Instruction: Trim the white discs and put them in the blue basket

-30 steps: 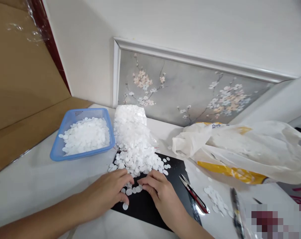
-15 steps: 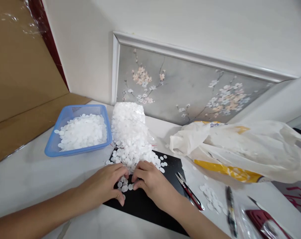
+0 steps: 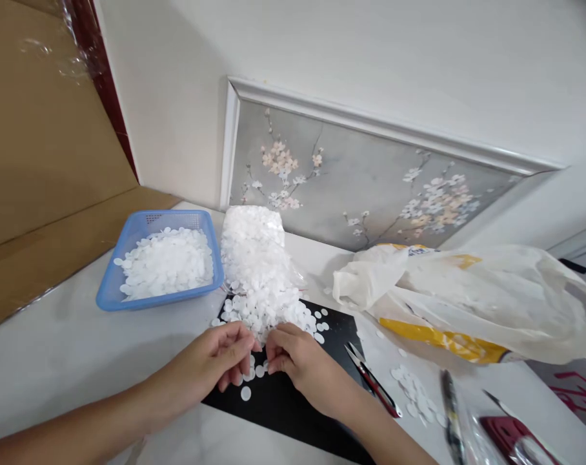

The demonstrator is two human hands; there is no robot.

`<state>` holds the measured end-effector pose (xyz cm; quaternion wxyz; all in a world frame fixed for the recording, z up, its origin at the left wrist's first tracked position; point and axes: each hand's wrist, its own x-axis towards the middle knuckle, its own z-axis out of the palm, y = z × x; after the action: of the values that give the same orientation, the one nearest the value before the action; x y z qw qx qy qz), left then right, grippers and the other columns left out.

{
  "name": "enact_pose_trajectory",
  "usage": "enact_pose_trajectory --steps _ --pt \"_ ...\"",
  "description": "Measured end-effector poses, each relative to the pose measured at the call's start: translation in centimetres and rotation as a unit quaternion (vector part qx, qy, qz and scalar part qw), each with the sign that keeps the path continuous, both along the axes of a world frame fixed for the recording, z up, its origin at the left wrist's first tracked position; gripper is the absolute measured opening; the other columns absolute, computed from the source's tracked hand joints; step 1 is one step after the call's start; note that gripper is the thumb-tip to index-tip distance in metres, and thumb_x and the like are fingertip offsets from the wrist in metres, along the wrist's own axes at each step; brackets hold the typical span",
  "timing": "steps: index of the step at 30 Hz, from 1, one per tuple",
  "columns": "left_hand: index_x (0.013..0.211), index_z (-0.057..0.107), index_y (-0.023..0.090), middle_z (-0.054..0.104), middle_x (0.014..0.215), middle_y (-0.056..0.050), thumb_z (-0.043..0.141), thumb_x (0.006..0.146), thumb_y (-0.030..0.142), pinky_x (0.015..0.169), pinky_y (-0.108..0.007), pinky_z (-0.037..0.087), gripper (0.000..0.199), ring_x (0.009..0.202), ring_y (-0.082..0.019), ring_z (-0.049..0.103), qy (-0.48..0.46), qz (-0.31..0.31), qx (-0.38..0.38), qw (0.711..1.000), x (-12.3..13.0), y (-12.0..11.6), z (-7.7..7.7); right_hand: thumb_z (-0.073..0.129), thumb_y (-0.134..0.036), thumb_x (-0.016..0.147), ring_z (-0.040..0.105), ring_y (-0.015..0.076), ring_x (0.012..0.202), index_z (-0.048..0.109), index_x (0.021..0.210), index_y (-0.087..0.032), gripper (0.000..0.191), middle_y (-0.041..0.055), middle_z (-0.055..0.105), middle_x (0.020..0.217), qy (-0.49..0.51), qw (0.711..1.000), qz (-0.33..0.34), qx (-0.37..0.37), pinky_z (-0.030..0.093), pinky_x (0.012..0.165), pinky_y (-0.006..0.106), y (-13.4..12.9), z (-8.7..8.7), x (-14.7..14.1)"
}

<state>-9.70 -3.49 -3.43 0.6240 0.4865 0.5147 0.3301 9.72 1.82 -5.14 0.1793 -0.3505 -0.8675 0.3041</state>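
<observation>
White round discs [image 3: 268,307] lie heaped on the black mat [image 3: 293,407], at the mouth of a clear bag [image 3: 254,245] full of them. My left hand [image 3: 225,355] is at the near left side of the heap, thumb and fingers pinched together; what they hold, if anything, is too small to make out. Beside it, my right hand [image 3: 290,355] has curled fingers touching the near edge of the heap, and its fingertips are partly hidden. A few loose discs lie between and below the hands.
At the left stands a blue basket [image 3: 208,294] of discs. Red-handled snips [image 3: 377,387] lie right of my right hand, near scattered discs [image 3: 416,394]. Farther right are a white and yellow plastic bag [image 3: 448,303], a dark pen-like tool [image 3: 452,413] and a red object [image 3: 506,436].
The fingers of my left hand have closed from a spread pose, and the hand has lifted slightly off the discs. My right hand stays near the heap. The view has shifted slightly.
</observation>
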Motion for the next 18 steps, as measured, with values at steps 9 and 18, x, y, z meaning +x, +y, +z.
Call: enact_pose_trajectory --steps 9,18 --pt "0.087 0.063 0.012 0.063 0.076 -0.005 0.05 0.093 0.043 0.078 -0.027 0.053 0.034 0.072 -0.014 0.064 -0.356 0.081 -0.239 0.9 1.4 0.2 -0.7 0.052 -0.01 0.092 0.051 0.0201 0.078 0.061 0.08 -0.018 0.017 0.0052 0.061 0.082 -0.004 0.961 0.061 0.271 0.037 0.074 0.035 -1.7 1.1 -2.5" --pt "0.112 0.061 0.007 0.069 0.109 -0.019 0.052 0.09 0.049 0.097 -0.036 0.05 0.048 0.106 -0.028 0.066 -0.295 0.13 -0.232 0.918 -0.2 0.9 -0.8 0.052 -0.015 0.093 0.062 0.0197 0.077 0.069 0.088 -0.025 0.021 0.0008 0.069 0.081 0.075 0.994 -0.048 0.06 0.042 0.076 0.035 -0.4 0.3 0.4"
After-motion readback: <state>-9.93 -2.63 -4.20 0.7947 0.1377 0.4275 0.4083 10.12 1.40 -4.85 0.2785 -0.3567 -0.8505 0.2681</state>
